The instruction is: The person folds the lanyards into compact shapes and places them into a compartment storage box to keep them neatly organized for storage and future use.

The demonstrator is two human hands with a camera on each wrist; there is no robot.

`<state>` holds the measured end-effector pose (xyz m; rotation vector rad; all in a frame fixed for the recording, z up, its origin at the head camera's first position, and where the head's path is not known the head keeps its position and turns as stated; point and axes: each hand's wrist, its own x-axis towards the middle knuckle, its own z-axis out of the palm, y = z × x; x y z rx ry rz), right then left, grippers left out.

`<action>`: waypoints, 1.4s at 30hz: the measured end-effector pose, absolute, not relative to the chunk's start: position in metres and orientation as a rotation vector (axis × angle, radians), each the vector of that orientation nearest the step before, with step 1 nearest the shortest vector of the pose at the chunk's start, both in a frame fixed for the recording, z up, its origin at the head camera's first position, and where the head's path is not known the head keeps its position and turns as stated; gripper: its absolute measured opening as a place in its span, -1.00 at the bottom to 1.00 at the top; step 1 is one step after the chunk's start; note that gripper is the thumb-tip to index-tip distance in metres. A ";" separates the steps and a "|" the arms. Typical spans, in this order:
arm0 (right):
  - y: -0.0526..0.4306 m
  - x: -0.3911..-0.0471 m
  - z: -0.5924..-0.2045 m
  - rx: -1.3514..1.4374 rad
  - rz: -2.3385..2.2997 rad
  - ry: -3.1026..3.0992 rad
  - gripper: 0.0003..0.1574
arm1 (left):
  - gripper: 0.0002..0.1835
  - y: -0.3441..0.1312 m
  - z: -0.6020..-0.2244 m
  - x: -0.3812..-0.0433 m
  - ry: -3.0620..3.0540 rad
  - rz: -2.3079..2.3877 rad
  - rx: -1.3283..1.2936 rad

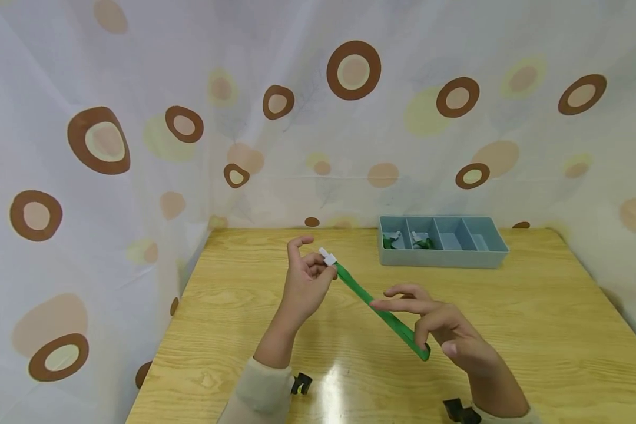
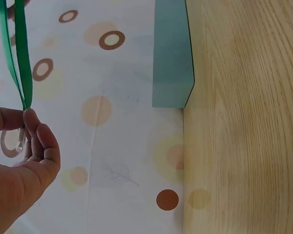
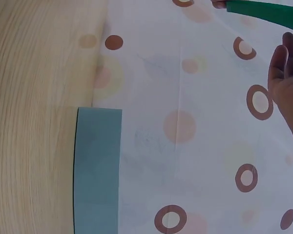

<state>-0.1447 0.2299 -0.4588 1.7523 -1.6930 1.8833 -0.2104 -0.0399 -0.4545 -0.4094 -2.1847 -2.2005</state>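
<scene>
A green lanyard (image 1: 356,287), a flat looped strap with a white plastic clip (image 1: 328,257) at its upper end, stretches aslant between the two hands above the table. My left hand (image 1: 308,287) pinches the strap just below the clip between thumb and fingers, with one finger raised. In the left wrist view, the pinching left hand (image 2: 31,153) partly covers the clip. Towards the lower end, my right hand (image 1: 450,330) has a bent finger at the loop's end, while another, straighter finger touches the strap midway. The right wrist view catches only part of the right hand (image 3: 289,83).
A blue-grey divided box (image 1: 440,258) stands at the back right of the wooden table (image 1: 244,282). Small green and white pieces (image 1: 423,241) lie in its two left compartments. Patterned white cloth (image 1: 318,135) hangs behind and along both sides.
</scene>
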 end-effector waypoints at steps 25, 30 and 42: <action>0.229 -0.135 -0.471 1.725 1.715 -2.154 -0.33 | -0.33 -0.049 -0.451 -0.216 -2.193 -2.166 -0.366; 0.232 -0.136 -0.471 1.748 1.832 -2.206 -0.39 | -0.32 -0.049 -0.450 -0.216 -2.177 -2.160 -0.377; 0.241 -0.139 -0.478 1.866 1.996 -2.249 -0.31 | -0.32 -0.051 -0.454 -0.217 -2.205 -2.165 -0.370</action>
